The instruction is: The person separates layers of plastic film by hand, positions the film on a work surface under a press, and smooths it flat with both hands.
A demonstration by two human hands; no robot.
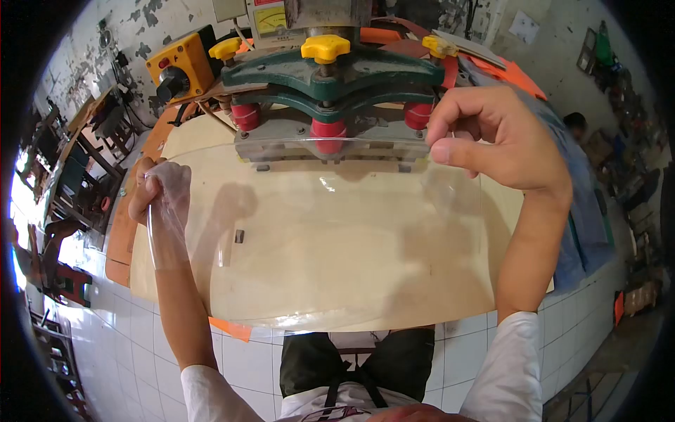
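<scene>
1. The sheet, clear and thin, spreads over the pale table. Its far edge is raised in front of the press, and its near edge reaches the front of the table.
2. The left hand makes a fist; its fingers are closed on a gathered part of the sheet.
3. The right hand is beside the right end of the press. Its thumb and forefinger nearly meet and, as it seems to me, they pinch the far edge of the sheet.
4. The sheet could crease, I think, because the left fist bunches it. It could also slip from the right fingers, since this hold is small.
5. The press stands in the way behind: its bar could catch the far edge. If it came down, the near fingers could be hurt.
6. Around are the yellow box with its dial, a dark scrap and, to the right, blue material.
</scene>
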